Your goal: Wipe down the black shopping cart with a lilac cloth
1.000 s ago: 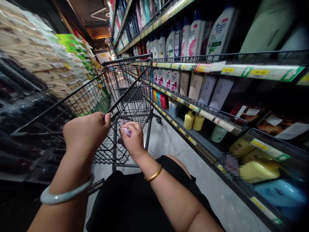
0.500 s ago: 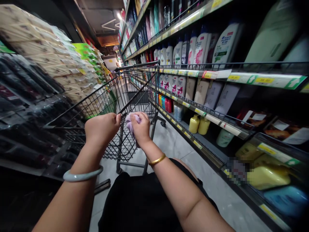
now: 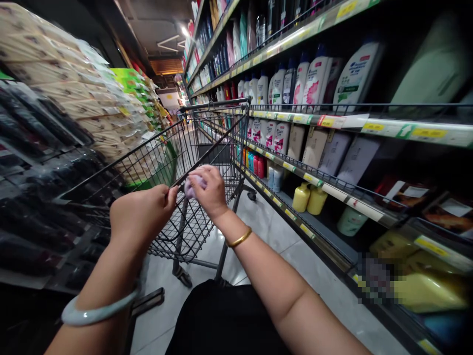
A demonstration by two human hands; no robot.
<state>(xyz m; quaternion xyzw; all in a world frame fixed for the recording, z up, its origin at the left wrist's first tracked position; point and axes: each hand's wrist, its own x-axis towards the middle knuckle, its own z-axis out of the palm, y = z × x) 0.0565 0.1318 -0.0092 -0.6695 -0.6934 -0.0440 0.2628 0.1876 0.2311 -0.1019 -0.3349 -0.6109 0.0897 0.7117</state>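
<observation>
A black wire shopping cart [image 3: 221, 140] stands in front of me at an angle. My left hand [image 3: 142, 212] is closed around its near top rail, on the left part. A crumpled light purple cloth [image 3: 193, 186] is bunched in my right hand [image 3: 212, 193], which presses it against the same rail just right of my left hand. The fingers wrap over the cloth, so part of it and of the rail is hidden. Through the wire mesh, the cart's basket shows no goods in the part I can see.
Shelves [image 3: 281, 116] of shampoo bottles line the right side. Two yellow bottles [image 3: 309, 198] stand on a lower shelf. On the left are stacked beige packages [image 3: 88, 93] and dark packaged goods [image 3: 33, 128]. A cart wheel [image 3: 182, 276] rests on the grey tiled floor [image 3: 273, 227].
My left hand has moved left and slightly down, still closed on the rail. The right hand with the cloth has shifted a little left and up. The view has shifted slightly.
</observation>
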